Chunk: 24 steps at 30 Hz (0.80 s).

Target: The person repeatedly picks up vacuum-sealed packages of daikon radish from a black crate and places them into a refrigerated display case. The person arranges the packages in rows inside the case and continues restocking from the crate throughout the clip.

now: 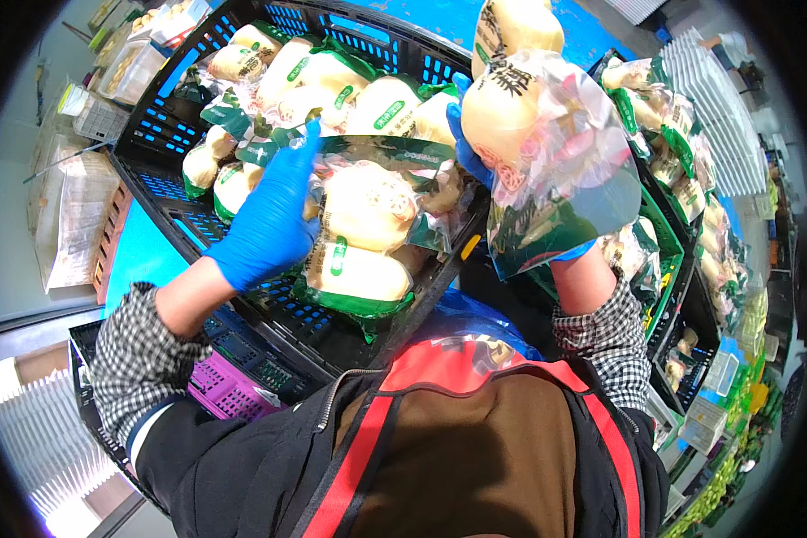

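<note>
Both hands wear blue gloves. My right hand [471,144] holds a clear and green plastic bag of lotus root [504,107] up over the right side of a black plastic crate [151,131]; its palm is mostly hidden behind the bag. My left hand [272,208] is at another bag of lotus root [370,208] in the crate, its fingers at the bag's upper left edge. The thumb touches or nearly touches that bag; whether the fingers grip it I cannot tell. Several more bagged lotus roots [316,77] lie behind, in the same crate.
On the right stand more crates of bagged lotus root [672,134], one of them a green crate [662,269]. A purple crate [232,387] is below on the left. Clear tubs [131,70] stand at the upper left. A person [729,50] is far off at the upper right.
</note>
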Tool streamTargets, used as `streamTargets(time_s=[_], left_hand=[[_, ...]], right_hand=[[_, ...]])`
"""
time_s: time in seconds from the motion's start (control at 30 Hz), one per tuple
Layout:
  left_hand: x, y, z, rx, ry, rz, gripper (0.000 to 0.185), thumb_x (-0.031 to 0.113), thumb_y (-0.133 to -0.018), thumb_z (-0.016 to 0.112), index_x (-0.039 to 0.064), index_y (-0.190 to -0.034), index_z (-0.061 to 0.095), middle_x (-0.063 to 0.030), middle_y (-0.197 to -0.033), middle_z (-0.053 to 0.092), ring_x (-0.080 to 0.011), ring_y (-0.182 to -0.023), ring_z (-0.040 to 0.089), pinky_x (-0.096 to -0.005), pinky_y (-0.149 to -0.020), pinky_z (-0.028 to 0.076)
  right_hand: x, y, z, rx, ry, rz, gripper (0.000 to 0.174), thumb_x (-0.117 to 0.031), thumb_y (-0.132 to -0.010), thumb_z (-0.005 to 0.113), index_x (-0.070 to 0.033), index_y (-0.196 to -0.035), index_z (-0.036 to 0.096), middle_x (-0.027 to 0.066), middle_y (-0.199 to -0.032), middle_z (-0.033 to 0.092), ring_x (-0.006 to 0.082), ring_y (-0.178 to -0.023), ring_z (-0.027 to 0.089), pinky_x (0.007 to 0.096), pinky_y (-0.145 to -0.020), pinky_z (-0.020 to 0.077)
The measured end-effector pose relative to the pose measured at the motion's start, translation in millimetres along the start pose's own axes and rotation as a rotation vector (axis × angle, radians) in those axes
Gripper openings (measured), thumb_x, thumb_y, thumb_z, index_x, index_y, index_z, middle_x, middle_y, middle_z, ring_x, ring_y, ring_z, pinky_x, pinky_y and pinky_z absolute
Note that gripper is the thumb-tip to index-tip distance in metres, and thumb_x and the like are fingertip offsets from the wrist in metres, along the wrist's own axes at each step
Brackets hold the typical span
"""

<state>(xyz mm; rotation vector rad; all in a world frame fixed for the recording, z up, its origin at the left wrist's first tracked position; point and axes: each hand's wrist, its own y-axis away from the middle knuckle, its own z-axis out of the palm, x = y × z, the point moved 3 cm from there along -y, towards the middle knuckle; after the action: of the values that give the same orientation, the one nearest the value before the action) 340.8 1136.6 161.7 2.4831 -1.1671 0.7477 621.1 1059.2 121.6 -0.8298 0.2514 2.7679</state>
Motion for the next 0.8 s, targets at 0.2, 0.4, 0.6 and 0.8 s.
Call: streamTargets(time_s=[0.2, 0.4, 0.6, 0.8], left_hand=[[19, 8, 50, -0.106, 0.148, -0.221, 0.127, 0.039, -0.062, 0.084, -0.006, -0.148, 0.002, -0.0307, -0.147, 0.025, -0.0370, -0.137, 0.030, -0.0434, -0.110, 0.031], [29, -23, 62, -0.058, -0.051, -0.298, 0.130, 0.047, -0.048, 0.088, -0.003, -0.146, 0.019, -0.0338, -0.132, 0.042, -0.0441, -0.124, 0.043, -0.0449, -0.104, 0.039], [15, -25, 52, -0.206, 0.349, -0.006, 0.102, 0.028, -0.050, 0.090, 0.002, -0.135, 0.040, -0.0169, -0.115, 0.061, -0.0254, -0.105, 0.060, -0.0379, -0.094, 0.048], [32, -7, 74, -0.351, 0.304, 0.015, 0.124, 0.039, -0.051, 0.089, 0.005, -0.147, 0.019, -0.0246, -0.139, 0.040, -0.0358, -0.130, 0.040, -0.0445, -0.108, 0.034]], right_hand=[[3, -9, 10, -0.059, 0.018, 0.096, 0.062, -0.054, -0.091, 0.044, -0.011, -0.136, 0.047, 0.0091, -0.129, 0.056, 0.0247, -0.114, 0.057, 0.0397, -0.095, 0.0480], [1, -10, 11, -0.106, 0.009, 0.053, 0.063, -0.057, -0.089, 0.046, -0.013, -0.133, 0.049, 0.0077, -0.126, 0.058, 0.0235, -0.110, 0.058, 0.0391, -0.088, 0.0516], [2, 1, 19, -0.318, -0.277, 0.149, 0.061, -0.055, -0.089, 0.046, -0.012, -0.132, 0.050, 0.0075, -0.125, 0.059, 0.0236, -0.110, 0.058, 0.0386, -0.089, 0.0511], [-5, 8, 23, -0.058, 0.052, 0.020, 0.059, -0.051, -0.089, 0.047, -0.012, -0.133, 0.050, 0.0091, -0.127, 0.058, 0.0252, -0.112, 0.059, 0.0411, -0.091, 0.0504]])
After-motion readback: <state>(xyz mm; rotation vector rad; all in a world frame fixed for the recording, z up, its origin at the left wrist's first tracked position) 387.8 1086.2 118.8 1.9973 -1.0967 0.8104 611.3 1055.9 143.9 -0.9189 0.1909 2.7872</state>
